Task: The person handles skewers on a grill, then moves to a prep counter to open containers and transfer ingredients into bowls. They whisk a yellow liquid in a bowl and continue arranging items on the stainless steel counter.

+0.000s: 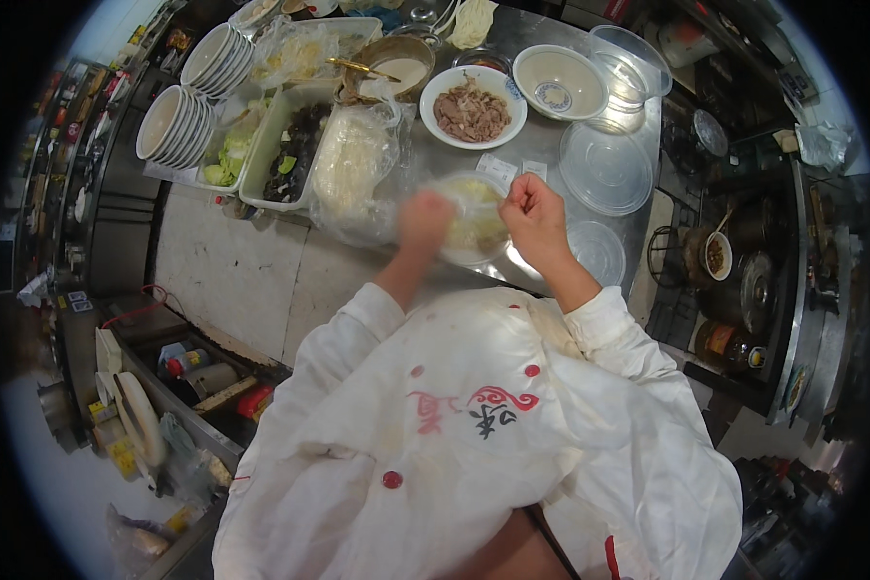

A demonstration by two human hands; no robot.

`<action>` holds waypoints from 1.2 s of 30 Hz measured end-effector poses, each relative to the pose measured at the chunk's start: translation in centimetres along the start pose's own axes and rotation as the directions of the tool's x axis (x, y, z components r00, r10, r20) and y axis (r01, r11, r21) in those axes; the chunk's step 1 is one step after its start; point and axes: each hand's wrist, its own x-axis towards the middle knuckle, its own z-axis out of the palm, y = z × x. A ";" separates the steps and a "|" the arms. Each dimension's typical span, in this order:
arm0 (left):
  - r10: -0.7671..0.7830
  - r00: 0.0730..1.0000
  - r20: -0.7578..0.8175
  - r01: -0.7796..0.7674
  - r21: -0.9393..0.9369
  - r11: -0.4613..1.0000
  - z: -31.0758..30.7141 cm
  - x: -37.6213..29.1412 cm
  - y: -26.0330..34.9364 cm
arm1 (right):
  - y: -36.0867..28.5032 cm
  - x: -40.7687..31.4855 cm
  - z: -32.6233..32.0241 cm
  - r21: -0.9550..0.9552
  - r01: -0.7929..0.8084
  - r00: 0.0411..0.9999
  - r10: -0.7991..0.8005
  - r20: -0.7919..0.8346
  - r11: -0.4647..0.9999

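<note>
A round clear plastic container (471, 235) with pale yellowish food sits at the near edge of the steel table, between my hands. Thin clear plastic (473, 209) stretches over it from one fist to the other; whether it is film or a bag is hard to tell. My left hand (426, 217), blurred by motion, grips its left side. On the right, the curled fingers of my right hand (535, 214) pinch the other side. Just behind the container lie two small printed labels (498, 167). A white bowl of sliced cooked meat (473, 109) stands beyond them.
Clear round lids (606, 167) lie at the right of the steel table (435, 161), near an empty patterned bowl (560, 81). Leftward are bagged white noodles (355, 159), a tub of black fungus (290, 163), lettuce (228, 159) and stacked bowls (175, 127). A stove (739, 217) stands far right.
</note>
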 end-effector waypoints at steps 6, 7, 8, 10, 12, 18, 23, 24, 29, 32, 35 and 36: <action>0.051 0.998 0.023 -0.053 0.095 0.994 -1.0 -0.7 2.4 | -1.4 -0.3 -0.3 0.059 -0.022 1.000 0.022 -0.007 0.998; 0.059 0.997 0.045 -0.064 0.114 0.991 -1.3 -0.9 2.9 | -1.5 -0.1 -0.6 0.056 0.017 1.000 -0.017 -0.001 0.998; 0.090 0.996 0.026 -0.092 0.102 0.990 -1.5 -1.4 3.4 | -1.7 0.1 -1.1 0.041 0.003 1.000 -0.003 0.004 0.999; 0.138 0.990 -0.008 -0.136 0.115 0.984 -2.1 -2.4 4.2 | -1.7 0.5 -2.1 0.014 -0.018 0.999 0.017 0.044 1.000; 0.409 0.912 -0.003 -0.406 0.130 0.905 -2.1 -3.3 5.0 | -1.6 0.9 -2.8 0.001 -0.007 0.993 0.007 0.115 1.000; 0.503 0.843 0.189 -0.533 0.178 0.827 -2.5 -2.6 6.8 | -0.5 1.3 -2.6 -0.003 0.003 0.998 -0.003 0.068 1.000; 0.535 0.827 0.172 -0.559 0.148 0.816 -2.8 -2.4 7.0 | -0.1 1.3 -4.5 0.078 -0.046 0.990 0.056 -0.133 0.996; 0.529 0.827 0.189 -0.558 0.172 0.812 -2.7 -2.4 6.8 | 0.3 1.1 -4.9 0.090 -0.085 0.985 0.097 -0.144 0.992; 0.439 0.851 0.290 -0.516 0.297 0.804 -2.3 -2.4 5.8 | 3.6 -2.1 -5.1 -0.051 -0.168 0.974 0.157 -0.163 0.985; 0.393 0.888 0.238 -0.444 0.230 0.866 -2.9 -3.2 5.6 | 6.1 -6.3 -4.7 -0.136 -0.255 0.959 0.233 -0.163 0.957; 0.451 0.881 0.139 -0.469 0.152 0.870 -4.0 -4.5 5.8 | 8.8 -11.4 -4.9 -0.187 -0.314 0.947 0.293 -0.129 0.931; 0.500 0.856 0.128 -0.514 0.122 0.849 -4.6 -5.0 5.7 | 9.9 -12.9 -5.0 -0.312 -0.328 0.945 0.304 -0.125 0.892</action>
